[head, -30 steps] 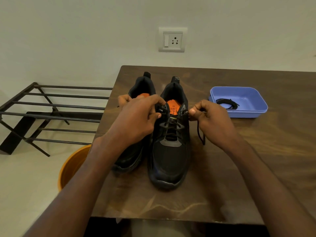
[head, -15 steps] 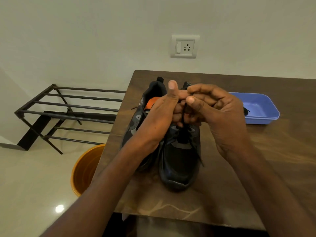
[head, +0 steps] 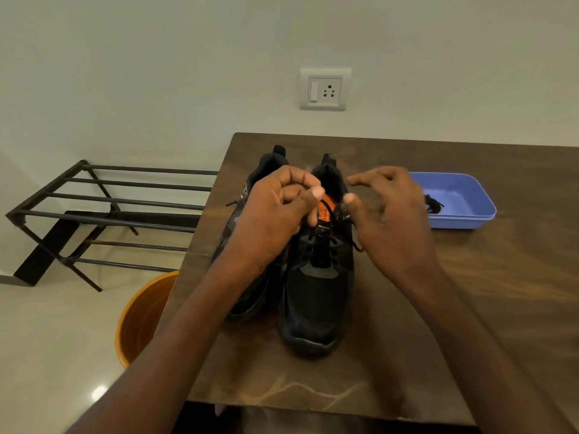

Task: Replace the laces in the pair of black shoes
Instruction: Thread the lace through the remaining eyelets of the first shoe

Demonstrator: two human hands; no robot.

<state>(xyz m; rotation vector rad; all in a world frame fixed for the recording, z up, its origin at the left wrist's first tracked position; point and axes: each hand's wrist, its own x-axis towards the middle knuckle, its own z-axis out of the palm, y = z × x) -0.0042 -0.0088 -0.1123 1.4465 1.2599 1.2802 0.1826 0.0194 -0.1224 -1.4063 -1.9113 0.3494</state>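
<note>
Both hands had parted from their joined clasp of half a second before. Left hand [head: 275, 211] kept its fingers curled round a lace end above the right shoe [head: 319, 277]; right hand [head: 391, 214] hung spread and empty beside the collar. Lacing looked near its top eyelets. Both shoes stood on the bench [head: 470, 292], a spare lace [head: 434, 203] in the blue tray [head: 466, 223].

On the dark brown wooden table [head: 470, 292], grained and softly sheened, I work over a pair of black shoes [head: 316, 292] in matt mesh cloth with smooth rubbery toe edges. A glossy blue plastic tray [head: 463, 220] sits beside them. A matt black metal rack [head: 109, 214] and shiny orange plastic bucket [head: 138, 321] stand on polished floor tiles [head: 56, 355].
</note>
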